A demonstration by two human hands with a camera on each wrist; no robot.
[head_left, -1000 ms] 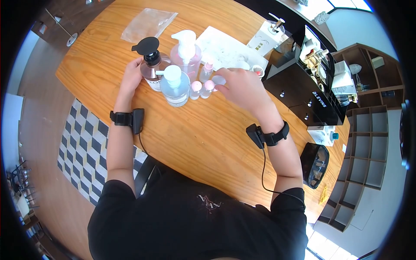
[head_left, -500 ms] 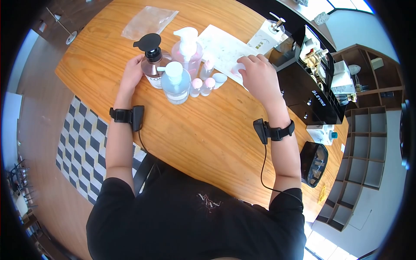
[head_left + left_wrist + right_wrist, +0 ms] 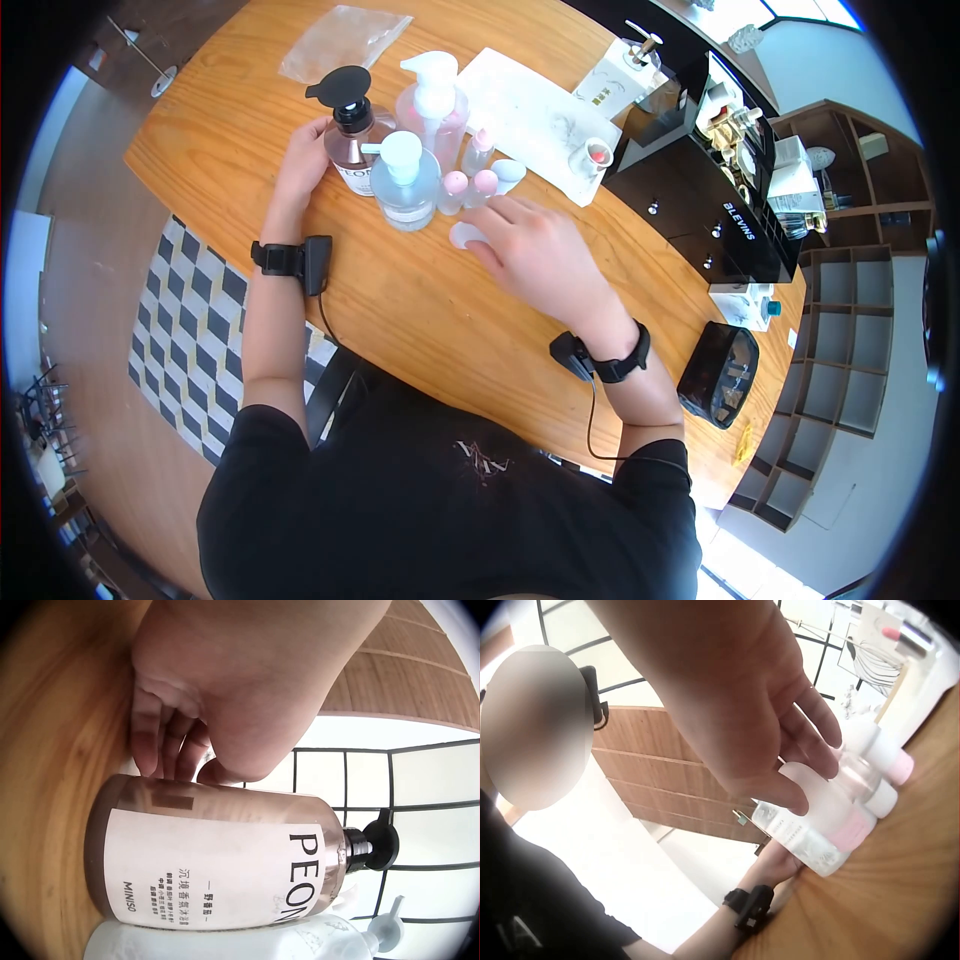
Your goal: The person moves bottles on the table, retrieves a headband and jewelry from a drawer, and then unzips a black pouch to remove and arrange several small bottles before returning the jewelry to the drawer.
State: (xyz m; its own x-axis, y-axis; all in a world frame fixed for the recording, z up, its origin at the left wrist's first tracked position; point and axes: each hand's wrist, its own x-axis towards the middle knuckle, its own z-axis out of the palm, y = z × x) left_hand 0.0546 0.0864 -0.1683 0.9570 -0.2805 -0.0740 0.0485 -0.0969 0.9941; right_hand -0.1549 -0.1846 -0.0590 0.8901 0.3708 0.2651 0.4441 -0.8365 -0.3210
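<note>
Head view: I see the right hand pinching a frosted bottle, inward from the near edge of the desk; the left hand, loosely bent, touches a brown pump bottle.

Brown bottle, black pump.

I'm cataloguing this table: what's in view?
Black-topped pump bottle: 1, brown, centre-left
White-topped pump bottles: 2, pink/clear, alongside
Small pink-topped bottles: 3, clear, alongside
Small round containers: 2, white, one held
Flat marbled board: 1, white, upper centre
Small cup: 1, white, on board
Plastic bag: 1, clear, upper left
Boxy pump bottle: 1, white, right
Drawer chest: 1, glossy black, right
Teal-capped box: 1, white, right
Lidded case: 1, black, right
Wooden table: 1, tan, centre
Patterned rug: 1, grey, left
Wooden shelving: uncounted, brown, right
Left hand: 1, against brown bottle
Right hand: 1, pinching container
</note>
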